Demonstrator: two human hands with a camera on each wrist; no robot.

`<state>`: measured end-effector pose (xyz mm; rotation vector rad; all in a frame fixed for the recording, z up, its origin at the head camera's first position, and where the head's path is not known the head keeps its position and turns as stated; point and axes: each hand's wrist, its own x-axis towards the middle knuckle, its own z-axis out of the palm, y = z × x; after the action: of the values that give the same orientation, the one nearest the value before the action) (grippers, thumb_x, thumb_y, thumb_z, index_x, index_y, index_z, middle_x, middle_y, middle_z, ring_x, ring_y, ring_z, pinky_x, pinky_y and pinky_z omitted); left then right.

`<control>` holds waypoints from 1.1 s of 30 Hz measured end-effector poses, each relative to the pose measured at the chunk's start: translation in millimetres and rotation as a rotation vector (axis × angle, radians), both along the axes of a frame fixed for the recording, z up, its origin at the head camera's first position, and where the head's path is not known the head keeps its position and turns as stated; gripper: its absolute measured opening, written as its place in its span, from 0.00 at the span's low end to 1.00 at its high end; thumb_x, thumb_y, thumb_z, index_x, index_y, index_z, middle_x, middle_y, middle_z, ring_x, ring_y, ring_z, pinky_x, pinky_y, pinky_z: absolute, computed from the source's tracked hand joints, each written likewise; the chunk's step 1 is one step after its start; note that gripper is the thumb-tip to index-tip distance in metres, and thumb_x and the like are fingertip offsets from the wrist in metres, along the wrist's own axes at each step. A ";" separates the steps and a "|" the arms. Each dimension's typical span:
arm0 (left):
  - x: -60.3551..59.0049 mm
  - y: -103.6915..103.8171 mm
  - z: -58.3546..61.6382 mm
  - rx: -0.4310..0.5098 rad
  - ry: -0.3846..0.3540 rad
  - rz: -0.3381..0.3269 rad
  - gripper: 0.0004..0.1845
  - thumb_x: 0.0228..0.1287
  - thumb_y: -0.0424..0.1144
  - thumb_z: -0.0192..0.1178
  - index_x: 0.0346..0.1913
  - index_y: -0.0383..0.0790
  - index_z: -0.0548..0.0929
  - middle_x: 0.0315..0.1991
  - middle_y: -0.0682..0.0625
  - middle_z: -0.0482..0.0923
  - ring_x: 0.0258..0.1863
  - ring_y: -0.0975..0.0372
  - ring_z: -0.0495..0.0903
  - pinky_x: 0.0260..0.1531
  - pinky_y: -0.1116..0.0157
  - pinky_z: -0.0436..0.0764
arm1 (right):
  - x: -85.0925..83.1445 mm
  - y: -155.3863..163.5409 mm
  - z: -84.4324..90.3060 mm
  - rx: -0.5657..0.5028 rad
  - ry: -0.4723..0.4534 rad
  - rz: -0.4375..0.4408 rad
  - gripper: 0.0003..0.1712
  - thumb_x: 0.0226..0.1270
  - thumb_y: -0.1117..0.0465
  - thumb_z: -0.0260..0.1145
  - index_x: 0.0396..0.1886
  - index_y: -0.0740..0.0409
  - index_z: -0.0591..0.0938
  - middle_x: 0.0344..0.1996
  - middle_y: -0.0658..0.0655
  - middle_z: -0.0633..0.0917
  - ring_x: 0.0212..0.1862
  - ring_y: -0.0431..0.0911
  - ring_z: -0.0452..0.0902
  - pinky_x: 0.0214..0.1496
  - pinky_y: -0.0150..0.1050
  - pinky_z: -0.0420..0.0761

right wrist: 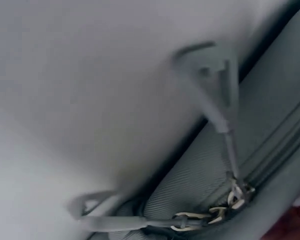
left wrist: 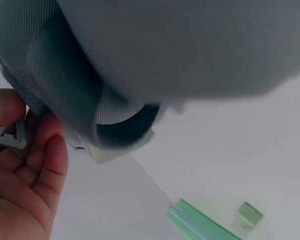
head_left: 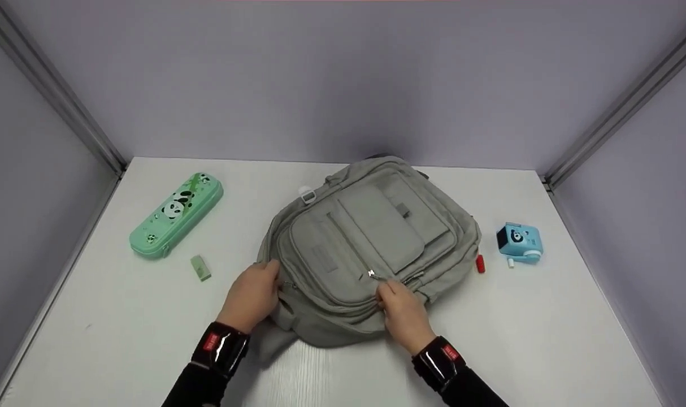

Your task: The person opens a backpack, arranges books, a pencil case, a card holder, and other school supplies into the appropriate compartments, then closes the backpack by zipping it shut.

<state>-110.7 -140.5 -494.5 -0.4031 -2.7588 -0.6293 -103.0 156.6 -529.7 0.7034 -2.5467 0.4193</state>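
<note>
1. A grey backpack (head_left: 365, 249) lies flat on the white table (head_left: 546, 339) in the middle of the head view, front pockets up, so the zippers face the person.
2. The left hand (head_left: 252, 297) grips the lower left edge of the backpack with curled fingers, seemingly to hold the fabric steady; the left wrist view shows its fingers (left wrist: 25, 170) by a small grey zipper tab (left wrist: 11, 136).
3. The right hand (head_left: 402, 314) pinches at the zipper pull (head_left: 372, 275) low on the front pocket, just right of centre.
4. A green pencil case (head_left: 176, 215) and a small green eraser (head_left: 200, 267) lie at left, well apart from the backpack.
5. A blue pencil sharpener (head_left: 519, 242) stands at right, near the backpack.
</note>
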 end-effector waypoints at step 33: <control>54.4 118.1 10.8 0.327 0.093 -0.108 0.10 0.60 0.28 0.66 0.30 0.41 0.74 0.25 0.52 0.78 0.26 0.62 0.80 0.26 0.69 0.78 | 20.4 0.3 32.1 0.009 0.020 0.064 0.14 0.49 0.65 0.78 0.32 0.53 0.82 0.33 0.51 0.81 0.36 0.45 0.79 0.38 0.40 0.80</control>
<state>-56.3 -22.4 -483.7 -0.4937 -2.4985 -1.0404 -82.6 156.8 -497.6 0.7907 -2.5141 0.4210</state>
